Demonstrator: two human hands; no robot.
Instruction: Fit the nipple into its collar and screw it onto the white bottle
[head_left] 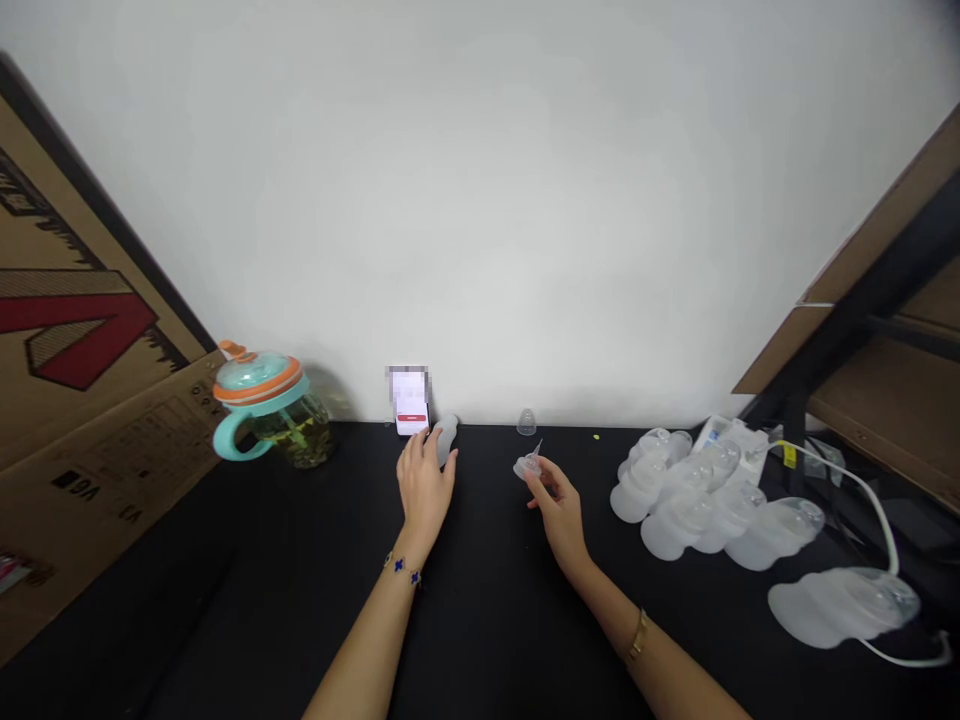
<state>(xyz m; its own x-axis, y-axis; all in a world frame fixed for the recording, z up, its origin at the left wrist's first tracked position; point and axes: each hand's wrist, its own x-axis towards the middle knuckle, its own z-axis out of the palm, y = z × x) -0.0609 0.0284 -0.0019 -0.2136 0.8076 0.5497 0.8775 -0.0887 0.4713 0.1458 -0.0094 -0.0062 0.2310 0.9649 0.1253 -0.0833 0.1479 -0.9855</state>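
My left hand [424, 485] is spread above the black tabletop, its fingertips near the lower edge of a lit phone [410, 405]. A milky translucent soft piece [447, 434] lies right beside those fingers, partly covered by them; whether they touch it I cannot tell. Between the thumb and fingers of my right hand [559, 510] is a small clear cap-like piece [528, 465] with a thin pointed tip sticking up. Just beyond it, a clear dome-shaped cap [526, 422] stands by the wall.
Several milky translucent containers with clear domed tops [705, 500] cluster at the right, near a white box [739, 440] and a white cable [877, 500]. A lidded turquoise and orange jug [274, 410] stands at left, beside a cardboard box [97, 470]. A white wall [480, 220] closes the back.
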